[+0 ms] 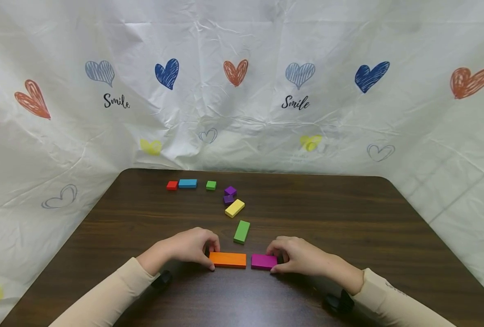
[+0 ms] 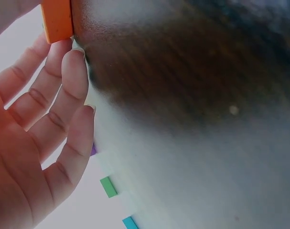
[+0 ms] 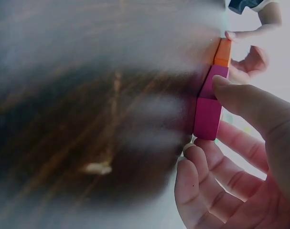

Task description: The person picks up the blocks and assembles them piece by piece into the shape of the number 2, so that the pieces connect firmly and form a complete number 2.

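An orange block lies flat near the front of the table, and my left hand pinches its left end between thumb and fingers. In the left wrist view the fingertips sit at the end of that orange block. To its right lies a shorter magenta block, in line with it across a narrow gap. My right hand pinches the magenta block by its right end. The right wrist view shows the thumb on one long side of the magenta block, the fingers round the other.
Behind the hands a green block and a yellow block lie at a slant. Two purple cubes sit beyond them. Further back are a small green block, a blue block and a red block.
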